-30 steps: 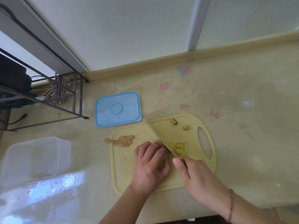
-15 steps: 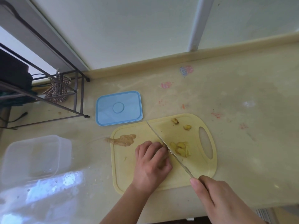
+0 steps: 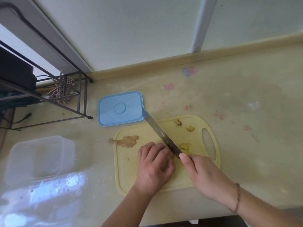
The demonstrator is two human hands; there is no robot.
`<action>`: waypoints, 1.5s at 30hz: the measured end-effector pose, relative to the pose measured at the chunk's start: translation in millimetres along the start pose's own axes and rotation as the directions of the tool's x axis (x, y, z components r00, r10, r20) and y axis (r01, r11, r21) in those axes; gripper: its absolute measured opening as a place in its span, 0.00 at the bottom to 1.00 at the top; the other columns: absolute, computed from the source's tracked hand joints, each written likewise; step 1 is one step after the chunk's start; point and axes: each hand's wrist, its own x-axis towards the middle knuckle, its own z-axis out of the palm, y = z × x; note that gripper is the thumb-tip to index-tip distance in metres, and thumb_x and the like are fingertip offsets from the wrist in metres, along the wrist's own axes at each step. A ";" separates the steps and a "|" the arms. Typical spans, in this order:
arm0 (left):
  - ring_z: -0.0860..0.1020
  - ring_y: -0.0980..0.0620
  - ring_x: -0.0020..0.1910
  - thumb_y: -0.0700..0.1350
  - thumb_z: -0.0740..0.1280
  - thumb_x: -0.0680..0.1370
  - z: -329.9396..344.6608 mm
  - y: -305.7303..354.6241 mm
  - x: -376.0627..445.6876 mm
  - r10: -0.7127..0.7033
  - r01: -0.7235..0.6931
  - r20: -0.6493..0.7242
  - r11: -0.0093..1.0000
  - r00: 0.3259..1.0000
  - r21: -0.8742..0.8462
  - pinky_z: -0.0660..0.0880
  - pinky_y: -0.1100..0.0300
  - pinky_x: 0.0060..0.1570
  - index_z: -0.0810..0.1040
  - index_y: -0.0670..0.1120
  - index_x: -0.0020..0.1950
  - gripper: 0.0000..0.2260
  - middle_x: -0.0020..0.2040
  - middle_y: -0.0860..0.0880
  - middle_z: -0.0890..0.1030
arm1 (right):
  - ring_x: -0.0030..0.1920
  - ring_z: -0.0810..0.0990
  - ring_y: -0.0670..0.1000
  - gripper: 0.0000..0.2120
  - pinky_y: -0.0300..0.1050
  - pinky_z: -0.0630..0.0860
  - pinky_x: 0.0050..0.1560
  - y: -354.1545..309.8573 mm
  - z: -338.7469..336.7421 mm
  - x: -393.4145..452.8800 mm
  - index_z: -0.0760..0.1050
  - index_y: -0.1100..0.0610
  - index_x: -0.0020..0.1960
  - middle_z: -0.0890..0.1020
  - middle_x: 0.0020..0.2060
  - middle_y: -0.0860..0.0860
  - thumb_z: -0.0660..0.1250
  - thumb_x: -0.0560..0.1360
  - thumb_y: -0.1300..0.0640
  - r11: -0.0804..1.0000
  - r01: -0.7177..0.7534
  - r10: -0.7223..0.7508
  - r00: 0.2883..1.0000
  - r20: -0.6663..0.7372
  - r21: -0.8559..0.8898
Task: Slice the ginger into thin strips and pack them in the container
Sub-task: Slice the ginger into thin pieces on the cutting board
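Observation:
On the yellow cutting board (image 3: 131,176) my left hand (image 3: 154,166) curls over a piece of ginger and holds it down; the piece is mostly hidden under the fingers. My right hand (image 3: 203,174) grips the handle of a long knife (image 3: 159,132), forefinger along the spine. The blade lies right beside my left fingertips, its tip over the blue lid's corner. Cut yellow ginger slices (image 3: 184,146) lie just right of the blade. A larger brown ginger piece (image 3: 127,141) rests at the board's left edge. The clear plastic container (image 3: 37,158) stands on the counter at the left.
A blue lid (image 3: 120,108) lies behind the board. Two small ginger scraps (image 3: 190,128) sit near the board's handle hole. A dark metal rack (image 3: 49,95) with a checked cloth stands at the back left. The counter's front edge runs just below my forearms.
My right hand pulled the knife back toward me, then pushed it forward again; the blade now reaches further, its tip over the blue lid. My left hand stayed on the ginger.

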 end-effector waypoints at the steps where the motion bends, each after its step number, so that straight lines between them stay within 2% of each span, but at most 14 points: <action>1: 0.77 0.42 0.52 0.41 0.73 0.71 -0.2 0.4 -0.3 -0.001 0.001 -0.005 1.000 1.000 -0.007 0.73 0.47 0.53 0.81 0.45 0.50 0.09 0.51 0.49 0.81 | 0.26 0.69 0.45 0.28 0.43 0.68 0.34 0.9 -1.4 -3.3 0.67 0.55 0.33 0.71 0.25 0.48 0.43 0.76 0.36 1.000 -0.010 0.010 1.000 -0.007 0.005; 5: 0.77 0.42 0.52 0.42 0.73 0.71 1.6 -0.1 -0.5 -0.005 0.005 -0.018 1.000 1.000 -0.002 0.73 0.46 0.52 0.78 0.46 0.52 0.11 0.51 0.49 0.80 | 0.25 0.69 0.45 0.28 0.43 0.67 0.31 1.1 -6.8 -25.0 0.68 0.55 0.34 0.71 0.25 0.48 0.45 0.76 0.35 0.998 -0.043 0.043 0.999 0.004 0.035; 12: 0.78 0.41 0.52 0.40 0.72 0.69 2.3 -1.7 -0.9 -0.025 0.025 0.007 1.000 1.000 -0.012 0.74 0.44 0.52 0.82 0.44 0.51 0.10 0.51 0.48 0.82 | 0.28 0.70 0.46 0.26 0.41 0.64 0.31 -3.4 -10.5 -51.2 0.62 0.53 0.32 0.70 0.24 0.50 0.42 0.71 0.32 0.996 -0.084 0.085 0.996 0.011 -0.017; 16: 0.78 0.41 0.52 0.40 0.72 0.70 2.7 -2.5 -0.7 -0.029 0.029 0.025 1.000 0.999 0.000 0.73 0.44 0.52 0.84 0.42 0.50 0.10 0.52 0.48 0.82 | 0.30 0.71 0.45 0.26 0.39 0.63 0.31 -1.1 -10.4 -58.2 0.62 0.53 0.32 0.75 0.28 0.35 0.41 0.70 0.32 0.997 -0.077 0.077 0.997 0.031 -0.007; 22: 0.78 0.42 0.53 0.40 0.72 0.70 2.6 -2.7 -0.6 -0.023 0.023 0.018 1.000 1.000 -0.005 0.74 0.45 0.53 0.84 0.42 0.50 0.09 0.52 0.49 0.82 | 0.28 0.74 0.41 0.23 0.33 0.65 0.28 -5.2 -12.9 -62.2 0.63 0.53 0.34 0.75 0.29 0.32 0.44 0.73 0.36 0.993 -0.113 0.112 0.991 0.080 0.018; 24: 0.78 0.42 0.53 0.40 0.72 0.70 2.7 -2.9 0.0 -0.020 0.020 0.015 1.000 1.000 -0.004 0.74 0.45 0.52 0.84 0.42 0.49 0.09 0.52 0.49 0.82 | 0.28 0.74 0.40 0.24 0.31 0.65 0.26 -4.0 -12.6 -61.2 0.64 0.53 0.34 0.75 0.27 0.36 0.44 0.74 0.36 0.991 -0.135 0.133 0.988 0.080 0.025; 27: 0.78 0.42 0.52 0.40 0.73 0.69 3.1 -2.8 1.3 -0.011 0.012 0.007 1.000 1.000 -0.004 0.74 0.45 0.51 0.84 0.42 0.49 0.09 0.51 0.50 0.82 | 0.30 0.73 0.45 0.27 0.38 0.65 0.31 0.0 -9.0 -57.0 0.63 0.52 0.32 0.75 0.28 0.37 0.41 0.71 0.32 0.993 -0.118 0.119 0.992 0.047 -0.024; 30: 0.77 0.43 0.52 0.40 0.73 0.69 3.1 -2.7 1.0 0.001 -0.001 -0.006 1.000 1.000 -0.013 0.74 0.45 0.51 0.82 0.44 0.50 0.10 0.51 0.50 0.82 | 0.28 0.70 0.47 0.27 0.42 0.65 0.32 0.7 -2.2 -44.2 0.64 0.52 0.32 0.73 0.25 0.49 0.41 0.71 0.32 0.996 -0.084 0.084 0.996 0.017 -0.040; 31: 0.77 0.43 0.52 0.40 0.73 0.69 3.4 -2.6 1.1 0.003 -0.003 -0.012 1.000 1.000 -0.015 0.74 0.46 0.51 0.81 0.45 0.51 0.11 0.51 0.50 0.82 | 0.27 0.70 0.47 0.27 0.41 0.65 0.32 -1.7 0.1 -36.5 0.65 0.52 0.33 0.71 0.24 0.50 0.42 0.72 0.32 0.998 -0.064 0.065 0.998 0.016 -0.025; 36: 0.77 0.44 0.52 0.39 0.77 0.68 4.2 -3.3 0.0 0.005 -0.006 -0.026 1.000 1.000 -0.013 0.73 0.47 0.51 0.81 0.45 0.49 0.11 0.50 0.49 0.82 | 0.27 0.70 0.45 0.26 0.39 0.66 0.31 -4.7 10.1 1.7 0.67 0.50 0.34 0.72 0.25 0.47 0.41 0.75 0.35 0.999 0.031 -0.031 0.999 -0.012 -0.027; 42: 0.76 0.42 0.52 0.42 0.72 0.71 -1.0 -1.1 -3.5 0.001 -0.001 0.001 1.000 1.000 -0.018 0.72 0.46 0.54 0.78 0.46 0.53 0.12 0.51 0.47 0.79 | 0.26 0.69 0.46 0.28 0.44 0.69 0.34 6.3 1.5 -13.1 0.68 0.55 0.33 0.71 0.24 0.50 0.44 0.75 0.34 0.997 -0.063 0.065 0.996 -0.052 0.041; 45: 0.77 0.42 0.53 0.42 0.73 0.71 -0.6 -1.0 -4.2 -0.001 0.001 -0.009 1.000 1.000 -0.021 0.73 0.46 0.54 0.77 0.46 0.54 0.13 0.51 0.47 0.80 | 0.26 0.70 0.47 0.29 0.43 0.66 0.31 5.4 -1.3 -27.9 0.68 0.56 0.34 0.71 0.24 0.52 0.44 0.74 0.33 0.999 -0.051 0.052 0.998 -0.039 0.018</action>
